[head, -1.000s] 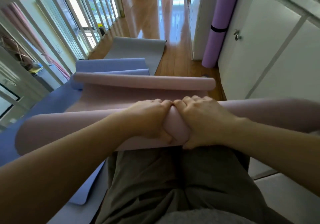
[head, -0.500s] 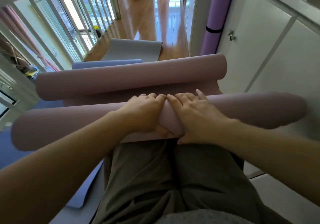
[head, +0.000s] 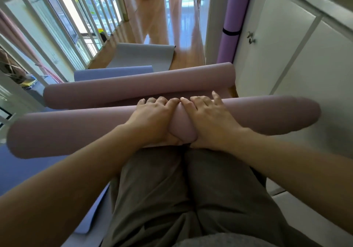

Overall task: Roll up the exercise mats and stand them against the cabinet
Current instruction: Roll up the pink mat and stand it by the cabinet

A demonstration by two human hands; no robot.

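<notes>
A dusty pink exercise mat (head: 76, 130) lies across my lap as a thick roll. Its far end (head: 137, 85) curls into a second roll just beyond. My left hand (head: 154, 120) and my right hand (head: 208, 120) press side by side on the middle of the near roll, fingers over the top and thumbs underneath. A blue mat (head: 112, 73) lies flat under the pink one. Farther off a grey mat (head: 141, 55) is spread on the wood floor. A purple rolled mat (head: 232, 23) with a black strap stands upright against the white cabinet (head: 286, 55).
A white railing (head: 57, 36) runs along the left side. The white cabinet's doors fill the right side, close to the roll's right end. A shiny wood-floored hallway (head: 172, 17) stretches ahead. My grey trousers (head: 181, 199) fill the foreground.
The far curled end of the pink mat has drawn much closer to the near roll, covering most of the flat pink stretch between them. My fingers have spread over the roll's top.
</notes>
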